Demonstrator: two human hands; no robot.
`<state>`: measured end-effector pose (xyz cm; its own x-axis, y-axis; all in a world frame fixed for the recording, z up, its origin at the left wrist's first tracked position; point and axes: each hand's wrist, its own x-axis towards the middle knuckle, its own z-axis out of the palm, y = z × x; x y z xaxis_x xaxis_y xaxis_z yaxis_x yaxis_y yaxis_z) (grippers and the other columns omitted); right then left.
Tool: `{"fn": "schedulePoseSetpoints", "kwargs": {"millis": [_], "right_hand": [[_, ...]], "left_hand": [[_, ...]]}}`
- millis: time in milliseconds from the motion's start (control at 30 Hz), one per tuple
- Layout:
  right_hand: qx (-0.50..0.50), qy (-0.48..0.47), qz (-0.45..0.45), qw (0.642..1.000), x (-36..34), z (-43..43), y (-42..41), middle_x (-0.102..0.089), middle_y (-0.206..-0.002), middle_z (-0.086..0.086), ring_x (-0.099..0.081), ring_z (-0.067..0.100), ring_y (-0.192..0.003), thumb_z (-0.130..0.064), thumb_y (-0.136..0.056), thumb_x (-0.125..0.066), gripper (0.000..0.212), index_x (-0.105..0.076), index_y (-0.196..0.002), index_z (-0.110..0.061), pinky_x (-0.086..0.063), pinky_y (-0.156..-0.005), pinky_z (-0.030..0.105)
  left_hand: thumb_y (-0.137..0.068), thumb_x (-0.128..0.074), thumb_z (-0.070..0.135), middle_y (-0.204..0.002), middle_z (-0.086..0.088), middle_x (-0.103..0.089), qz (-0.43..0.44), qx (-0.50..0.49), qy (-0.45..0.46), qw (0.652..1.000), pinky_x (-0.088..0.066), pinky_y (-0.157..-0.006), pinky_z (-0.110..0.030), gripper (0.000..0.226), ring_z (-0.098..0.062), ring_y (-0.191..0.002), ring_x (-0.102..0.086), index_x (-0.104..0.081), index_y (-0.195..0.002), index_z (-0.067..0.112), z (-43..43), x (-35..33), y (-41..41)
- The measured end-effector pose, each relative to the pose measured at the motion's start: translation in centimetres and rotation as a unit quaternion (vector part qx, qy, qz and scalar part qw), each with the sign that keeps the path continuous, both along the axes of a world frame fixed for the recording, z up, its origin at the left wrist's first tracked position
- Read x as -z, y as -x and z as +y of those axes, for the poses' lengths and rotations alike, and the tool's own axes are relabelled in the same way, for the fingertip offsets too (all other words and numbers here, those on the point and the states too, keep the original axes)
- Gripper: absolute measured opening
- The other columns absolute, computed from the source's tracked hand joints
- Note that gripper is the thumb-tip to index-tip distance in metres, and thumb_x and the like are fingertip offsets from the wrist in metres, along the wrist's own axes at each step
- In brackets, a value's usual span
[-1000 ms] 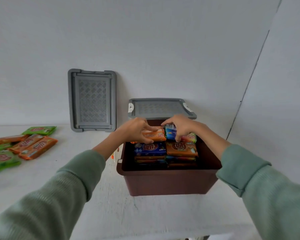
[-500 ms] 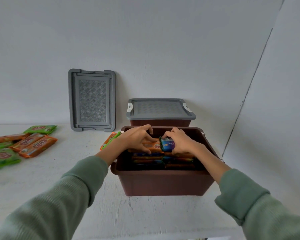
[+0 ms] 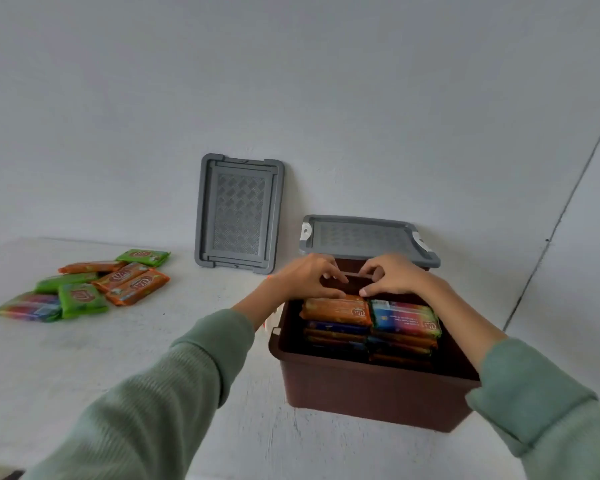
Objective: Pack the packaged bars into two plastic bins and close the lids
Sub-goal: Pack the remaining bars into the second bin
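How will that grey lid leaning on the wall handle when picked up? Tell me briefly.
The grey lid probably stays stiff: it is a flat moulded panel with a raised rim. It looks thin, so likely light for its size. Standing on its short edge against the wall, it may tip or slide if nudged.

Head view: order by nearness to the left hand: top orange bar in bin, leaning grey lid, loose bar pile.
1. Top orange bar, directly below the left hand.
2. Leaning grey lid, farther back and left.
3. Loose bar pile, far left.
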<state>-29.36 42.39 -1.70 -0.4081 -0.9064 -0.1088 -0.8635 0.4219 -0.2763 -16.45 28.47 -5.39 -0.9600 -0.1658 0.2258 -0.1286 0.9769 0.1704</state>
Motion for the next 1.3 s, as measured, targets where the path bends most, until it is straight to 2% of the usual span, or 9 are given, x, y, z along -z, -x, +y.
{"fn": "schedulePoseSetpoints", "kwargs": {"millis": [133, 267, 433, 700, 800, 867, 967, 1133, 1300], "right_hand": [[-0.029, 0.077, 0.012, 0.997, -1.8, -4.8, -2.6, -0.054, -0.130, 0.009, -0.051, 0.022, -0.119, -0.030, -0.081, -0.069, 0.053, -0.051, -0.130, -0.020, -0.039, -0.093, 0.030], [-0.088, 0.128, 0.008, 0.988, -2.7, -11.1, -6.9, -0.054, -0.129, 0.010, -0.053, 0.024, -0.116, -0.026, -0.080, -0.071, 0.057, -0.049, -0.132, -0.018, -0.039, -0.087, 0.025], [-0.166, 0.132, -0.024, 0.977, -2.3, -19.9, -13.3, -0.049, -0.136, 0.011, -0.049, 0.025, -0.123, -0.024, -0.082, -0.070, 0.058, -0.047, -0.134, -0.016, -0.039, -0.096, 0.030], [-0.220, 0.087, -0.049, 0.970, 2.7, -32.4, -22.4, -0.047, -0.133, 0.015, -0.044, 0.027, -0.125, -0.028, -0.080, -0.070, 0.057, -0.049, -0.132, -0.020, -0.037, -0.096, 0.029], [-0.223, 0.036, -0.033, 0.974, 5.7, -35.3, -25.2, -0.038, -0.139, 0.019, -0.038, 0.033, -0.128, -0.039, -0.080, -0.068, 0.070, -0.037, -0.141, -0.024, -0.036, -0.102, 0.034], [-0.224, -0.006, -0.022, 0.974, 7.5, -36.5, -26.6, -0.029, -0.145, 0.021, -0.029, 0.036, -0.134, -0.049, -0.077, -0.068, 0.081, -0.030, -0.145, -0.028, -0.031, -0.108, 0.037], [-0.218, -0.058, -0.028, 0.974, 10.0, -37.5, -27.8, -0.004, -0.154, 0.021, -0.009, 0.039, -0.141, -0.063, -0.070, -0.066, 0.100, -0.015, -0.148, -0.029, -0.022, -0.112, 0.048], [-0.216, -0.128, 0.002, 0.968, 13.2, -38.2, -28.0, 0.019, -0.154, 0.018, 0.015, 0.036, -0.143, -0.067, -0.076, -0.056, 0.114, 0.015, -0.148, -0.013, -0.006, -0.117, 0.052], [-0.238, -0.132, 0.017, 0.962, 12.8, -38.0, -27.6, 0.015, -0.156, 0.016, 0.010, 0.034, -0.144, -0.061, -0.082, -0.053, 0.104, 0.014, -0.149, -0.019, -0.007, -0.117, 0.048]], "left_hand": [[-0.089, -0.059, 0.031, -0.105, -0.003, -0.063, 0.069, -0.057, -0.010, 0.996, -0.052, -0.079, -0.033, 0.026, -0.015, -0.093, -0.060, -0.068, -0.109, 0.019, -3.2, -2.1, -3.6], [-0.089, -0.059, 0.026, -0.107, -0.005, -0.064, 0.101, -0.146, -0.024, 0.984, -0.052, -0.081, -0.031, 0.024, -0.015, -0.092, -0.060, -0.067, -0.109, 0.015, -8.4, -4.0, -9.6], [-0.087, -0.062, 0.021, -0.099, -0.005, -0.066, 0.135, -0.286, -0.044, 0.948, -0.053, -0.081, -0.036, 0.019, -0.017, -0.087, -0.065, -0.070, -0.103, 0.019, -15.7, -4.3, -18.8], [-0.088, -0.060, 0.026, -0.120, -0.007, -0.059, 0.018, -0.481, -0.106, 0.870, -0.042, -0.093, -0.030, 0.035, -0.022, -0.113, -0.054, -0.060, -0.121, 0.015, -23.3, -0.3, -30.5], [-0.089, -0.060, 0.027, -0.132, 0.003, -0.048, -0.028, -0.475, -0.148, 0.867, -0.034, -0.103, -0.032, 0.049, -0.022, -0.125, -0.042, -0.047, -0.135, 0.017, -24.4, 2.8, -31.8], [-0.085, -0.062, 0.037, -0.148, -0.003, -0.034, -0.069, -0.480, -0.173, 0.857, -0.024, -0.114, -0.041, 0.066, -0.027, -0.138, -0.027, -0.034, -0.143, 0.021, -25.4, 5.2, -32.3], [-0.083, -0.057, 0.054, -0.157, -0.009, -0.011, -0.130, -0.502, -0.195, 0.833, -0.013, -0.116, -0.054, 0.084, -0.033, -0.144, -0.005, -0.014, -0.149, 0.026, -26.6, 7.8, -33.0], [-0.089, -0.045, 0.056, -0.157, -0.007, -0.004, -0.161, -0.500, -0.179, 0.832, -0.006, -0.115, -0.056, 0.074, -0.036, -0.143, 0.006, -0.012, -0.149, 0.030, -27.3, 9.1, -33.0], [-0.089, -0.041, 0.058, -0.155, -0.014, -0.003, -0.187, -0.501, -0.141, 0.833, -0.010, -0.113, -0.059, 0.067, -0.044, -0.141, 0.006, -0.012, -0.147, 0.039, -26.7, 8.4, -32.0]]}}
